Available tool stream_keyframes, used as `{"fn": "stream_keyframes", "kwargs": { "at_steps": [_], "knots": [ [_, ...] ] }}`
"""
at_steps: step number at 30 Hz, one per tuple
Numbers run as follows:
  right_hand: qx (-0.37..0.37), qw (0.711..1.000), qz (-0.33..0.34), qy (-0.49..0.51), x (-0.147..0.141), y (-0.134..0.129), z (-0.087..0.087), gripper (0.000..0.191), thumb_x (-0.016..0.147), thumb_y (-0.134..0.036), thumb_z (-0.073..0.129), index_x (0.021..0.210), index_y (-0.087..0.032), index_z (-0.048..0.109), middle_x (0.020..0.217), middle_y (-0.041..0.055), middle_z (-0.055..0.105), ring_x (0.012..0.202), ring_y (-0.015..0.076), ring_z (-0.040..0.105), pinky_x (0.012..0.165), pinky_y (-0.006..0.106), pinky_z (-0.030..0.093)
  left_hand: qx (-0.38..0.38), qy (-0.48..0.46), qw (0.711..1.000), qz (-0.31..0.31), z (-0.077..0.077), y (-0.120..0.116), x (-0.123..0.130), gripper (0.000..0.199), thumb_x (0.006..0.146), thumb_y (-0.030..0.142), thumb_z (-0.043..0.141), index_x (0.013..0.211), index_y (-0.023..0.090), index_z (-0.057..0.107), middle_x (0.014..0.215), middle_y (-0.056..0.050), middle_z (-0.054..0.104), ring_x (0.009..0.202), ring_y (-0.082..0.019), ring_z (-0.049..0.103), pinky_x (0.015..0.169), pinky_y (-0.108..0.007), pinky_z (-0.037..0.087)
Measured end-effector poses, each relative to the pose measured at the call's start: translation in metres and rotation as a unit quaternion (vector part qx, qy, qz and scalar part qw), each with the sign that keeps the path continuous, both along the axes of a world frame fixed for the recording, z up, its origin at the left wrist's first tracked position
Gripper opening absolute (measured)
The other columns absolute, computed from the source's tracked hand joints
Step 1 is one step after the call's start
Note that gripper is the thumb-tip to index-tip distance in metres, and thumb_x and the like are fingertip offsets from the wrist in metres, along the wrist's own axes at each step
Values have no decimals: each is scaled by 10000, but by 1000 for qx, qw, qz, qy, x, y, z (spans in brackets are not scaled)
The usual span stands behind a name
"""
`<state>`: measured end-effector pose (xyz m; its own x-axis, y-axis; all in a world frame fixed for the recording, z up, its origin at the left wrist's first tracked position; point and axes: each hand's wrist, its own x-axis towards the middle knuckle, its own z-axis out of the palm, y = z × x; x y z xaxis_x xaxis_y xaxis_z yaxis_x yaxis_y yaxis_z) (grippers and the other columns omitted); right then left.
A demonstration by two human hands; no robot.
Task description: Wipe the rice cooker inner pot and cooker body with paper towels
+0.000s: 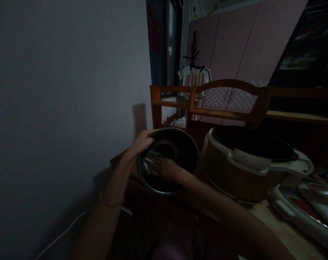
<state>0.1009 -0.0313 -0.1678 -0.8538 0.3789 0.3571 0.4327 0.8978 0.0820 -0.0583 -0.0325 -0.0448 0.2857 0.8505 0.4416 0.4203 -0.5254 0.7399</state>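
Dark pot point(184, 155), tilted mouth toward the person, has the left hand point(142, 143) closed on its upper-left rim, fingers partly hidden. Reaching in from lower right, the right hand point(165, 168) spreads extended fingers over a pale cloth point(150, 167) inside.

I hold a round black pot with a thin shiny rim point(188, 155), tilted so its open mouth faces my view. Inside, toward the left, lies a crumpled whitish sheet point(149, 165), partly covered; cloth or paper, I can't tell.
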Motion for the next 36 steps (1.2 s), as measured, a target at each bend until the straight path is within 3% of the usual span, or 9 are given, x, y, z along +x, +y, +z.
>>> {"fn": "stream_keyframes", "kwargs": {
  "at_steps": [5,9,13,22,29,36],
  "knots": [
    [-8,1000,11,-13,3,-5,-2,593,1038,-520,360,1495,-146,415,1571,95,374,1502,214,224,1228,415,228,-13,-11,1000,-9,-1,-3,-2,720,594,70,420,1257,166,683,950,-18,776,842,-196,701,974,-413,534],
    [7,1000,6,-17,2,-4,0,566,1036,-527,355,1494,-202,424,1550,56,419,1492,205,257,1222,413,244,-13,-24,1000,-16,-1,-7,-2,722,597,65,421,1262,170,681,1000,-32,773,937,-212,701,990,-415,528],
    [25,999,-46,10,-3,-2,7,597,1009,-547,410,1528,-253,371,1566,41,391,1493,235,256,1229,436,230,-4,-11,1000,-15,-1,-11,2,719,604,67,428,1267,184,680,1061,-30,763,1037,-226,686,1018,-413,515],
    [36,977,-177,113,4,9,23,739,985,-580,424,1583,-196,223,1604,116,299,1491,311,238,1228,518,162,14,-7,1000,-17,-2,-11,4,696,611,74,442,1246,206,695,1189,-20,728,1078,-224,674,1057,-402,484],
    [32,964,-220,145,24,19,22,799,974,-559,469,1588,-133,187,1603,167,286,1490,327,231,1225,524,158,3,-1,1000,2,-4,-9,-2,758,590,71,421,1296,209,660,1066,7,762,924,-201,702,1007,-409,519],
    [35,953,-252,164,33,16,15,842,963,-530,520,1593,-120,141,1603,203,268,1481,344,250,1217,546,167,4,-5,1000,4,-1,-12,1,748,594,54,426,1285,206,669,1102,-18,755,973,-209,694,980,-401,535]
  ]
}}
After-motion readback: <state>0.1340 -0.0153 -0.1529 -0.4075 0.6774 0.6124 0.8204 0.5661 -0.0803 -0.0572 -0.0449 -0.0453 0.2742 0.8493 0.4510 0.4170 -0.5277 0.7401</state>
